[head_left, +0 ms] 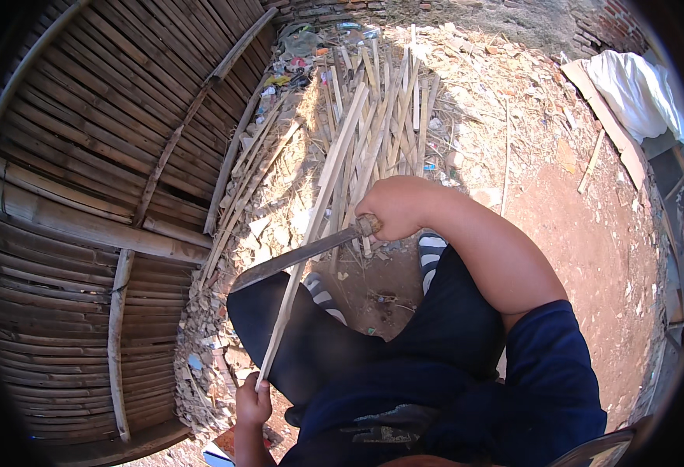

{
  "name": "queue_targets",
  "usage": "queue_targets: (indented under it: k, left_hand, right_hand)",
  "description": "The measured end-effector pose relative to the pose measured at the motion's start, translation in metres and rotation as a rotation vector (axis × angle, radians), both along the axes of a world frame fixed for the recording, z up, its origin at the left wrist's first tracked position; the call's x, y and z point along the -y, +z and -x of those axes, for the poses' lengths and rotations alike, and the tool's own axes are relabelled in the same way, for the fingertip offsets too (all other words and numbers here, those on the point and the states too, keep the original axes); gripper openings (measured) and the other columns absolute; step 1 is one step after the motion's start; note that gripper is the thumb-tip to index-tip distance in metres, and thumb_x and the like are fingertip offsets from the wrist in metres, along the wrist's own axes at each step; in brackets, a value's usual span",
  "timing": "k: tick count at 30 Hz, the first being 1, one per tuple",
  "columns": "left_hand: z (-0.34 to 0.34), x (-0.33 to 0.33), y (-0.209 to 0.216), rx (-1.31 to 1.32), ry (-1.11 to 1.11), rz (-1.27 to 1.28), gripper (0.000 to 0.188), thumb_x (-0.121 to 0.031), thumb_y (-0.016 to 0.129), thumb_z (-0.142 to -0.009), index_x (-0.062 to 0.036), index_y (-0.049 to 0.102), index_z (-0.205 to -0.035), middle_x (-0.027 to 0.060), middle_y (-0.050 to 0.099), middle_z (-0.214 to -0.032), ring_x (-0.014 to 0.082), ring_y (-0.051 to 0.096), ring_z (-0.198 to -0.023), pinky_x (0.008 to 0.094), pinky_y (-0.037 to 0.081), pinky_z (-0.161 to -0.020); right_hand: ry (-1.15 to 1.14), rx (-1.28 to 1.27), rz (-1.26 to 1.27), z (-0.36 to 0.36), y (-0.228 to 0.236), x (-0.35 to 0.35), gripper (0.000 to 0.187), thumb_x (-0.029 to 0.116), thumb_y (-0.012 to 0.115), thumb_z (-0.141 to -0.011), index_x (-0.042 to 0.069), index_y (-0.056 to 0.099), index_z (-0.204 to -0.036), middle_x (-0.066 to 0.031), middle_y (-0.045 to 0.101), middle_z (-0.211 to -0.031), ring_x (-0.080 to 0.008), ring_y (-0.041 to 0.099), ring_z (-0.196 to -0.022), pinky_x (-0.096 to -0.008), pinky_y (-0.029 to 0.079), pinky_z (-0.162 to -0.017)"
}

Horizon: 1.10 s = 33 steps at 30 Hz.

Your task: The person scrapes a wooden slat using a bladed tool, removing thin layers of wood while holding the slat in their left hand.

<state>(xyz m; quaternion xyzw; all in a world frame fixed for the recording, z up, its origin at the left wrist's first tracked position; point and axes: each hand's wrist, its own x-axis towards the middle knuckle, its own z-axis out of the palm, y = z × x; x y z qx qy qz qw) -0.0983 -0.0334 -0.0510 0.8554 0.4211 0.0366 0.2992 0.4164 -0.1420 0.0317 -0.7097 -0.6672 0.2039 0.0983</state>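
Note:
My left hand (253, 402), low beside my knee, is closed round the near end of a long pale bamboo strip (286, 310). The strip slants up and away over my thigh toward the pile ahead. My right hand (396, 208) grips the handle of a machete (305, 254), whose dark broad blade points left and crosses over the strip. Whether the blade's edge touches the strip I cannot tell. Beyond my feet lies a loose pile of split bamboo strips (389, 117), most of them running away from me.
A bamboo slat wall (85, 194) rises along the left, with rubble and thin sticks at its foot. A brick wall (342, 9) closes the far side. White sacking (630, 93) and a brown board (606, 124) lie far right. My striped footwear (431, 261) rests on bare earth.

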Motion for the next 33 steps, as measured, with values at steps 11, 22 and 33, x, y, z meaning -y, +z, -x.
queue_targets:
  k: [11,22,33]
  left_hand:
    - [-0.002,-0.001,0.005,-0.005,0.001,-0.002,0.045,-0.04,0.051,-0.102,0.0022,0.066,-0.104,0.0196,0.061,-0.064,0.0382,0.066,-0.062,0.0451,0.048,-0.058]
    - [-0.005,0.006,0.003,0.042,0.023,-0.02,0.047,-0.041,0.051,-0.102,0.0036,0.065,-0.102,0.018,0.06,-0.061,0.037,0.065,-0.059,0.0446,0.047,-0.055]
    - [0.0,-0.001,-0.001,0.008,0.025,0.011,0.045,-0.039,0.051,-0.102,0.0034,0.065,-0.108,0.0177,0.061,-0.062,0.0379,0.066,-0.061,0.0451,0.049,-0.058]
  right_hand:
    - [-0.502,-0.165,-0.09,-0.076,-0.003,0.009,0.043,0.032,0.076,-0.081,0.004,0.07,-0.112,-0.0235,0.071,-0.102,-0.0388,0.068,-0.101,-0.0461,0.053,-0.089]
    - [-0.101,-0.093,0.045,-0.025,0.006,-0.005,0.041,0.032,0.078,-0.079,0.007,0.072,-0.111,-0.019,0.072,-0.097,-0.0377,0.069,-0.097,-0.0467,0.053,-0.083]
    - [-0.216,-0.11,-0.026,-0.028,-0.005,0.0,0.032,0.03,0.076,-0.08,0.008,0.071,-0.102,-0.0182,0.071,-0.088,-0.0373,0.069,-0.09,-0.0478,0.053,-0.079]
